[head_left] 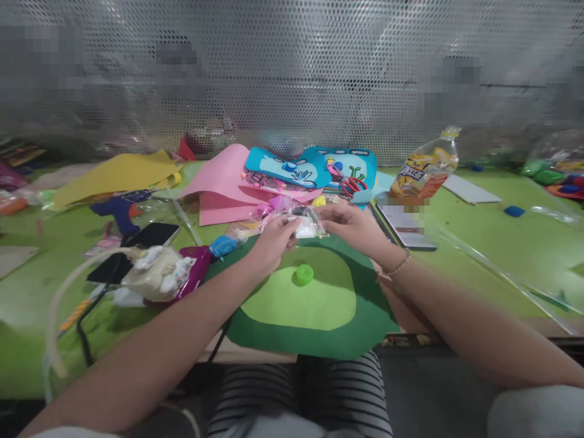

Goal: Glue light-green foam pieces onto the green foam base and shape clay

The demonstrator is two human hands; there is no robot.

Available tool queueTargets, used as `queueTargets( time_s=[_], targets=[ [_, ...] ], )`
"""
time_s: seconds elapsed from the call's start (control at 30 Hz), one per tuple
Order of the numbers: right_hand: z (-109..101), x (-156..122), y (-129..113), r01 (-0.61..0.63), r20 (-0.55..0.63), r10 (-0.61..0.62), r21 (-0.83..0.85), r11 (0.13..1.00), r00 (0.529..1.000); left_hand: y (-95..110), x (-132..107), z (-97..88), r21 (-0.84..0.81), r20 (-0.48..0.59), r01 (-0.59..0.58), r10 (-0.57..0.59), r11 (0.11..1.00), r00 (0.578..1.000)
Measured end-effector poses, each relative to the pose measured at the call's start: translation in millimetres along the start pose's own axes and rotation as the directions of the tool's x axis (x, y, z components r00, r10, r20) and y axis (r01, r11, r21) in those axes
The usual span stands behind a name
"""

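Between my hands is a small clear plastic bag with something white inside. Fingers of my left hand are closed on its left side. My right hand pinches the bag's right edge, and some fingertips are hidden. Below them lies a dark green sheet with a rounded light green shape on it. On that shape sits a small round bright green piece. Just beyond my hands are more small bags with pink and yellow contents.
Scissors with red handles rest on blue decorated cutouts by pink sheets. A blue glue gun, dark phone and cream pouch lie left. Rightward are a lit phone and a snack bag.
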State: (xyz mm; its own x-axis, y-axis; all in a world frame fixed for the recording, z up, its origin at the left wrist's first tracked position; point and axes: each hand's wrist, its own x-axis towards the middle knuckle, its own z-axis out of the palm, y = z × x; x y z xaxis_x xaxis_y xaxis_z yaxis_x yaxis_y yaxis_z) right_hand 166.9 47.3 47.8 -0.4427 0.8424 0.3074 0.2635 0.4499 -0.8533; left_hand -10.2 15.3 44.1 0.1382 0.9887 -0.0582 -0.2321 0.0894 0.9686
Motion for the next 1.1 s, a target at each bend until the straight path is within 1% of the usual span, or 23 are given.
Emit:
queueTargets(
  time_s=[0.13, 0.23, 0.33, 0.53, 0.6, 0.7, 0.8, 0.9, 0.97, 1.1],
  targets=[
    [0.6, -1.4, -1.2, 0.068, 0.087, -0.064, -0.047, 0.997, 0.994, -4.2, 0.7, 0.4, 0.034, 0.012, -0.031, 0.031, 0.999, 0.999],
    [1.4, -1.7, 0.5, 0.125, 0.068, -0.118, -0.116, 0.985, 0.991, -7.4, 0.4, 1.4, 0.04, 0.001, -0.061, 0.061, 0.997, 0.998],
    [3.0, -2.0, 2.9, 0.153, 0.023, -0.152, -0.125, 0.98, 0.988, -8.4, 0.0, 1.9, 0.035, -0.024, -0.097, 0.098, 0.995, 0.995],
    [6.7, -3.5, 5.5, 0.113, -0.024, -0.113, 0.01, 0.994, 0.993, -5.3, -1.2, 1.7, 0.037, -0.024, -0.129, 0.13, 0.991, 0.991],
    [5.3, -2.9, 5.7, 0.095, -0.017, -0.095, 0.001, 0.995, 0.995, -4.3, -1.5, 0.8, 0.081, -0.029, -0.123, 0.126, 0.989, 0.992],
    [0.9, -0.5, 6.3, 0.088, -0.015, -0.089, -0.053, 0.995, 0.996, -3.0, -1.3, -1.1, 0.189, -0.03, -0.117, 0.125, 0.975, 0.992],
    [-3.0, 2.5, 7.8, 0.079, -0.05, -0.08, -0.008, 0.997, 0.996, -1.6, -0.4, -1.9, 0.231, 0.016, -0.095, 0.094, 0.968, 0.995],
    [-4.2, 4.5, 8.6, 0.061, 0.0, -0.061, 0.066, 0.996, 0.998, -1.1, 0.5, -1.6, 0.244, 0.047, -0.074, 0.064, 0.967, 0.997],
    [-4.2, 5.0, 8.3, 0.061, 0.033, -0.063, 0.051, 0.997, 0.997, -1.4, 0.8, -1.7, 0.233, 0.033, -0.07, 0.064, 0.97, 0.997],
    [-4.8, 4.4, 7.3, 0.056, 0.062, -0.06, 0.065, 0.996, 0.996, -3.1, 1.1, -3.2, 0.12, 0.03, -0.057, 0.054, 0.991, 0.998]
  ],
)
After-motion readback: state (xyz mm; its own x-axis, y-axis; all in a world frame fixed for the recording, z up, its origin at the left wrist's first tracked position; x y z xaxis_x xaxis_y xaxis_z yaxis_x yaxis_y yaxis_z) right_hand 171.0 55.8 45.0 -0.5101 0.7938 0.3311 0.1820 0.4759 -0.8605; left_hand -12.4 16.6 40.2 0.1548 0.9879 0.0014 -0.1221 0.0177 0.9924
